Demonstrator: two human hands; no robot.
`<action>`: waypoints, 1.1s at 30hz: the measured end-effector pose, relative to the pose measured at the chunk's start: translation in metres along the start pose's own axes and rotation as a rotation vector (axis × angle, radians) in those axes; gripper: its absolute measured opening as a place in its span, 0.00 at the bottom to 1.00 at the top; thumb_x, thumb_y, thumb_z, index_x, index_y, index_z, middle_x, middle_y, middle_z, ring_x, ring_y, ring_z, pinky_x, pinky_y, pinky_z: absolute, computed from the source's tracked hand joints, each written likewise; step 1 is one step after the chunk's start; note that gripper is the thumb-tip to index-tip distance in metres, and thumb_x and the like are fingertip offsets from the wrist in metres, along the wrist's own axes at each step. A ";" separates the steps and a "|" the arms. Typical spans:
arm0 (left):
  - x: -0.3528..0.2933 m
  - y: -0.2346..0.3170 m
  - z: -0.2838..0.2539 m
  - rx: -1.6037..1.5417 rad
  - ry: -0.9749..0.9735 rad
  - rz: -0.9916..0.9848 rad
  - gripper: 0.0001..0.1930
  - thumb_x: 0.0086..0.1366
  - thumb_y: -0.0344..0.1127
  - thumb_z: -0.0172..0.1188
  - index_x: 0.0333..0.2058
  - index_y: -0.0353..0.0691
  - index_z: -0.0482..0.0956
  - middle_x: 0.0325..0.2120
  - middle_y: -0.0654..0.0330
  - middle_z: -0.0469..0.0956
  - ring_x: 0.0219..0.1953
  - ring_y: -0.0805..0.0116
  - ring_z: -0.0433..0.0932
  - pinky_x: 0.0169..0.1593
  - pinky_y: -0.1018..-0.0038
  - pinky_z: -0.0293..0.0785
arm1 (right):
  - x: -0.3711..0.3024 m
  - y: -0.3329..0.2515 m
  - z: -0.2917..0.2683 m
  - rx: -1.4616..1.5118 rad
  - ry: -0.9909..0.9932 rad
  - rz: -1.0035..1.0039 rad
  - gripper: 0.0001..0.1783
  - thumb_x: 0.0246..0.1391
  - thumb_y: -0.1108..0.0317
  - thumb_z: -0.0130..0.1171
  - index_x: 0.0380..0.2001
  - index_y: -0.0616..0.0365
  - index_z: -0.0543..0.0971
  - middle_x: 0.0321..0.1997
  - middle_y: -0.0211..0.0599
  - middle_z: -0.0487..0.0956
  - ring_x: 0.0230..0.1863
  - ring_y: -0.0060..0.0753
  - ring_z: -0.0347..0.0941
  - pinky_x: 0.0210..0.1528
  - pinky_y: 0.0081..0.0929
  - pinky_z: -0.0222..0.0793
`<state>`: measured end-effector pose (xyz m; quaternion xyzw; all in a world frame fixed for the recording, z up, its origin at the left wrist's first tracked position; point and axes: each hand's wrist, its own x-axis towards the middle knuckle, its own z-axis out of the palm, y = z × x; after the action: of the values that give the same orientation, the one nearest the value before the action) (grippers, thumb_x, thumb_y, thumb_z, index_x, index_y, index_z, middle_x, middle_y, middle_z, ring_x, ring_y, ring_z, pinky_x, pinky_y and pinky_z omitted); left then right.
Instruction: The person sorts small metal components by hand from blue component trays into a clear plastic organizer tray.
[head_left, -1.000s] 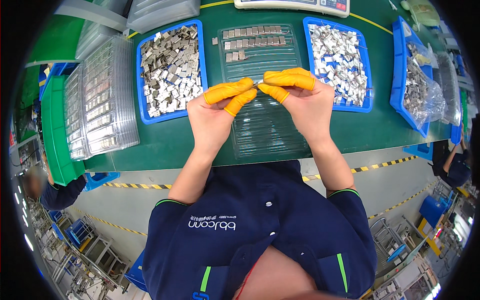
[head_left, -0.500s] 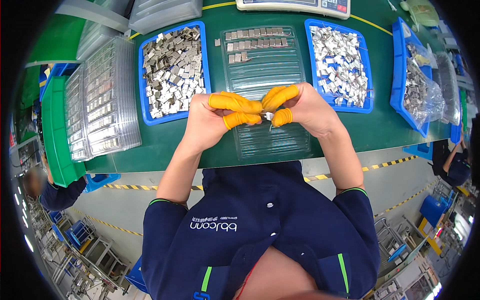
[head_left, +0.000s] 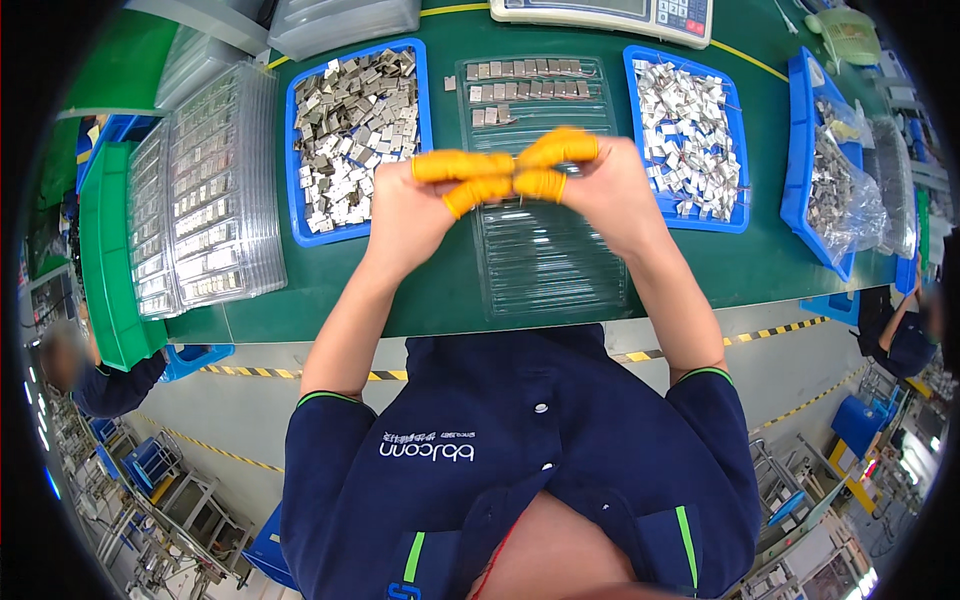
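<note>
My left hand [head_left: 418, 205] and my right hand [head_left: 605, 190], both with yellow finger covers, meet fingertip to fingertip above the clear ridged tray [head_left: 545, 265]. Their fingers are pinched shut, and motion blurs them. The small white connector seen earlier between them is now mostly hidden by the covers. Beyond the fingers, short rows of small metal-cased pieces [head_left: 525, 92] lie in the tray's far grooves. A blue bin of loose metal shells [head_left: 350, 140] stands left of my hands, and a blue bin of white wired connectors [head_left: 690, 140] stands to the right.
Stacked clear trays of metal pieces [head_left: 215, 190] stand at the left beside a green bin [head_left: 110, 260]. A scale [head_left: 610, 15] sits at the far edge. Another blue bin [head_left: 797, 190] with bagged parts is at the right. One metal piece [head_left: 449, 84] lies beside the tray.
Both hands have moved away from me, up the tray, still pressed together. The white connector that showed between the fingertips is now covered. My view has shifted slightly.
</note>
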<state>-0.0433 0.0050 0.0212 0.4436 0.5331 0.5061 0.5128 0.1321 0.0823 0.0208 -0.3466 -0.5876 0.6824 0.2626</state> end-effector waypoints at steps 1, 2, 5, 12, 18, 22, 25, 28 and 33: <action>0.007 -0.002 -0.001 -0.027 0.009 0.023 0.10 0.53 0.23 0.60 0.36 0.28 0.78 0.34 0.55 0.79 0.36 0.70 0.78 0.43 0.78 0.75 | 0.006 0.001 -0.001 -0.199 0.078 -0.137 0.08 0.39 0.73 0.66 0.27 0.62 0.81 0.28 0.31 0.79 0.31 0.20 0.74 0.37 0.18 0.68; 0.014 -0.004 -0.004 0.012 0.082 0.059 0.10 0.53 0.25 0.60 0.36 0.30 0.78 0.34 0.56 0.79 0.35 0.72 0.78 0.41 0.79 0.74 | 0.015 0.004 -0.002 -0.367 0.152 -0.271 0.07 0.39 0.71 0.65 0.26 0.59 0.81 0.28 0.33 0.79 0.31 0.24 0.74 0.36 0.21 0.68; 0.035 -0.008 -0.024 0.329 0.291 0.146 0.11 0.51 0.30 0.63 0.35 0.37 0.80 0.33 0.56 0.79 0.32 0.70 0.77 0.38 0.78 0.72 | 0.035 0.014 -0.004 -1.008 0.457 -0.662 0.08 0.34 0.68 0.66 0.23 0.56 0.82 0.26 0.32 0.77 0.34 0.31 0.71 0.48 0.31 0.61; 0.060 -0.013 -0.051 1.306 0.472 0.494 0.10 0.46 0.36 0.65 0.31 0.44 0.83 0.30 0.57 0.75 0.38 0.59 0.68 0.45 0.66 0.60 | 0.042 0.035 -0.005 -1.354 0.460 -0.664 0.07 0.34 0.70 0.63 0.23 0.52 0.82 0.29 0.25 0.76 0.39 0.28 0.69 0.53 0.34 0.56; 0.078 -0.020 -0.042 1.456 0.336 0.458 0.10 0.48 0.37 0.64 0.31 0.44 0.82 0.28 0.58 0.74 0.37 0.62 0.68 0.43 0.63 0.54 | 0.039 0.036 -0.004 -1.432 0.407 -0.583 0.07 0.36 0.70 0.62 0.25 0.50 0.82 0.30 0.27 0.77 0.42 0.28 0.67 0.53 0.36 0.55; 0.087 -0.017 -0.034 1.587 0.331 0.363 0.09 0.48 0.35 0.64 0.30 0.43 0.82 0.29 0.57 0.74 0.37 0.62 0.68 0.42 0.63 0.55 | 0.032 0.023 -0.022 -1.257 0.497 -0.577 0.05 0.41 0.67 0.60 0.25 0.50 0.82 0.30 0.32 0.78 0.40 0.32 0.69 0.52 0.38 0.55; 0.089 -0.020 -0.034 1.656 0.277 0.315 0.08 0.48 0.34 0.63 0.30 0.42 0.82 0.29 0.56 0.75 0.38 0.61 0.69 0.43 0.62 0.55 | 0.014 0.012 -0.063 -1.241 0.648 -0.416 0.09 0.43 0.65 0.61 0.31 0.51 0.81 0.30 0.36 0.78 0.39 0.36 0.70 0.49 0.37 0.58; 0.091 -0.019 -0.033 1.582 0.271 0.299 0.09 0.47 0.32 0.63 0.30 0.40 0.82 0.29 0.56 0.75 0.37 0.61 0.69 0.43 0.62 0.55 | -0.011 0.008 -0.098 -1.203 0.703 -0.231 0.10 0.43 0.67 0.61 0.32 0.55 0.80 0.31 0.40 0.77 0.37 0.40 0.70 0.46 0.34 0.62; 0.092 -0.018 -0.030 1.572 0.295 0.297 0.10 0.46 0.32 0.63 0.31 0.40 0.81 0.29 0.56 0.75 0.38 0.60 0.69 0.43 0.62 0.55 | -0.026 0.012 -0.113 -1.197 0.630 0.186 0.11 0.41 0.73 0.62 0.31 0.65 0.78 0.36 0.47 0.76 0.35 0.42 0.73 0.40 0.32 0.68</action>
<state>-0.0799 0.0916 -0.0064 0.6690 0.7302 0.0998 -0.0966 0.2374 0.1308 0.0058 -0.6634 -0.7270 0.1262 0.1243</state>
